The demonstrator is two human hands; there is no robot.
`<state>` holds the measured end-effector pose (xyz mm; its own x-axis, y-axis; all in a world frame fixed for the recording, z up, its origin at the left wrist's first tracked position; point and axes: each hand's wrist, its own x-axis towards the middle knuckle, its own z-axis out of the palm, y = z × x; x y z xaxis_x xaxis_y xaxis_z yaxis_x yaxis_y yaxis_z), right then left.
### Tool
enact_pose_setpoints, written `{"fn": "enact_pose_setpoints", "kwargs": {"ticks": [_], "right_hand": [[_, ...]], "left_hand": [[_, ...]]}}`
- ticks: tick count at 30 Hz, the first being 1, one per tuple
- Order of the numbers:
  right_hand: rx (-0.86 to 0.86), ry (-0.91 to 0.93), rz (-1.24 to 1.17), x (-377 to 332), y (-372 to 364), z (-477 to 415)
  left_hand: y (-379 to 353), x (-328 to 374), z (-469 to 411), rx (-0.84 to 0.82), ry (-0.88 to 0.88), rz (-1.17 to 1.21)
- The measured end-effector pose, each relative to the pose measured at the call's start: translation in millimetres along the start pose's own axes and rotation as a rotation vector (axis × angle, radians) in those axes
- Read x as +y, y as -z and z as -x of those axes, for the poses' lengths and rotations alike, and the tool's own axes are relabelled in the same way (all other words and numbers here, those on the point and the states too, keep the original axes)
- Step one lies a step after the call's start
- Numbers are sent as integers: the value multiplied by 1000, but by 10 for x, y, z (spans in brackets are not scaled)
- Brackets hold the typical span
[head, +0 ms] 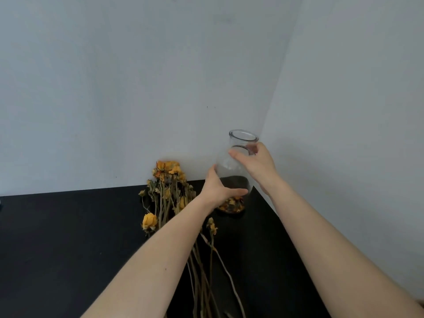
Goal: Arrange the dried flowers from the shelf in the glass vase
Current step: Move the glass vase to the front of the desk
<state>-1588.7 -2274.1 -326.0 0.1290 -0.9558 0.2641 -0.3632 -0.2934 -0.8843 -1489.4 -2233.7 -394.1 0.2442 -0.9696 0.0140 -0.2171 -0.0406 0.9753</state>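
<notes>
The dried flowers (168, 191) lie on the shelf (68, 237), just left of the glass vase (236, 166).

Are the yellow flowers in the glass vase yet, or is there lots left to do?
Not yet. Nothing looks finished: the dried flowers lie on the black shelf, no stems in the vase. In hand: the left hand and right hand hold the glass vase, with only loose petal bits at its bottom. Left: putting in every stem.

Clear vase (231, 166) upright beside flowers (168, 191)
</notes>
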Motion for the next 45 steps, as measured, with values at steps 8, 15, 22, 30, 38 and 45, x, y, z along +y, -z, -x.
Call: {"fn": "enact_pose_setpoints", "kwargs": {"ticks": [8, 15, 22, 30, 38, 45], "right_hand": [[76, 59, 24, -120, -5, 6], [118, 246, -36, -915, 24, 235], [-50, 328, -188, -1620, -361, 984], [-286, 322, -273, -1779, -927, 1970], [-380, 331, -177, -1523, -1229, 2554], [-362, 326, -152, -1394, -1273, 2650]], "left_hand": [[24, 46, 13, 86, -61, -39], [551, 603, 349, 214, -246, -124], [1368, 687, 1323, 405, -290, -211], [1936, 248, 2494, 494, -156, -157], [2006, -318, 3019, 523, -98, -54], [1983, -491, 3037, 504, -97, -45]]}}
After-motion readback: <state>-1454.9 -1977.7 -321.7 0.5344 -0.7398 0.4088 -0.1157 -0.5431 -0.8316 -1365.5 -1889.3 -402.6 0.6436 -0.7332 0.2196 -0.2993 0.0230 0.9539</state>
